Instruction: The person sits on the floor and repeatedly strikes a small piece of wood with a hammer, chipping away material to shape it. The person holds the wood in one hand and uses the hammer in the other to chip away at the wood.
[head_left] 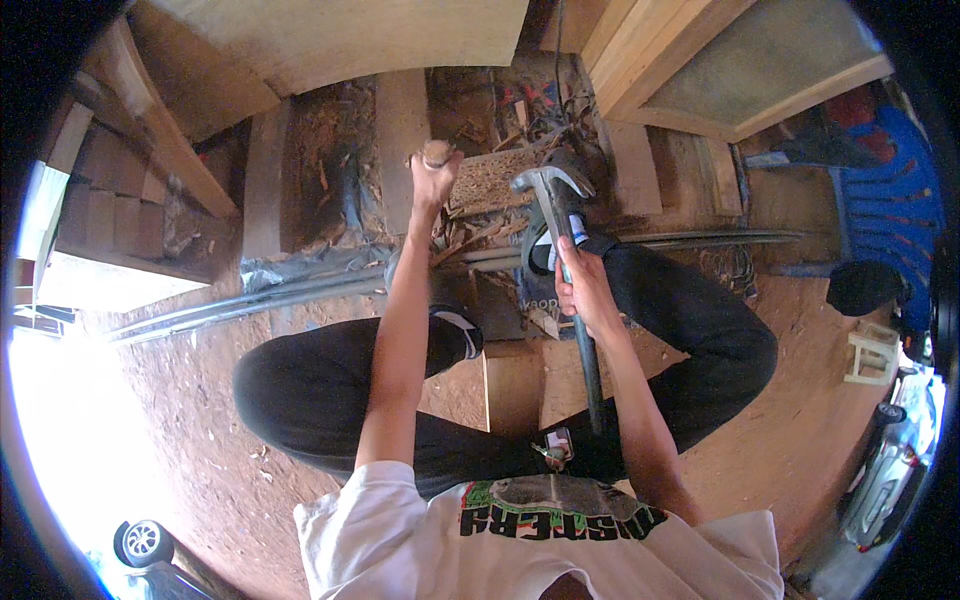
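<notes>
My right hand (582,285) grips the dark shaft of a claw hammer (553,185), whose metal head points up and away over my right shoe. My left hand (434,180) is stretched forward and closed around a small wooden piece (437,152), held above a chipboard block (492,180). I am seated with both knees spread in black trousers, and a wooden board (515,385) lies between my legs.
Long metal pipes (300,295) run across the red dirt ground under my legs. Wood planks and shavings (330,150) lie ahead, and a framed wooden panel (740,70) lies at the upper right. A blue plastic chair (890,190) stands at right, bricks (110,190) at left.
</notes>
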